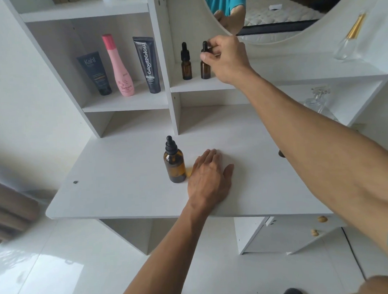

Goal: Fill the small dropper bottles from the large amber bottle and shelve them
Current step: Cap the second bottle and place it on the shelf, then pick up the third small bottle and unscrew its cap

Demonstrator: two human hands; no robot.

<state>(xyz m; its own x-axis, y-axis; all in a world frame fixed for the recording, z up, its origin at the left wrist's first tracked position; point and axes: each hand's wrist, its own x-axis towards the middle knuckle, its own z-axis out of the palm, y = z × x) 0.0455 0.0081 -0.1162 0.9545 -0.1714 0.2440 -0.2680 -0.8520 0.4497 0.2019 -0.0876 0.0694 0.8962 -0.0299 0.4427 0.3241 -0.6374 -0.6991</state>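
Note:
The large amber bottle point(174, 163) with a black dropper cap stands upright on the white desk top point(114, 183). My left hand point(209, 179) lies flat on the desk just right of it, fingers straight. Two small amber dropper bottles stand side by side on the white shelf point(208, 85): one on the left point(186, 62) stands free. My right hand point(226, 58) reaches up and grips the right small bottle point(205, 67) at its black cap and neck, with its base on the shelf.
The left cubby holds a dark Kahf tube point(96, 73), a pink bottle point(120, 67) and a black Glad2Glow tube point(149, 64). A round mirror point(283, 14) hangs above the shelf. Clear glass bottles point(348, 40) stand at the right. Drawers with wooden knobs point(322, 219) sit below the desk.

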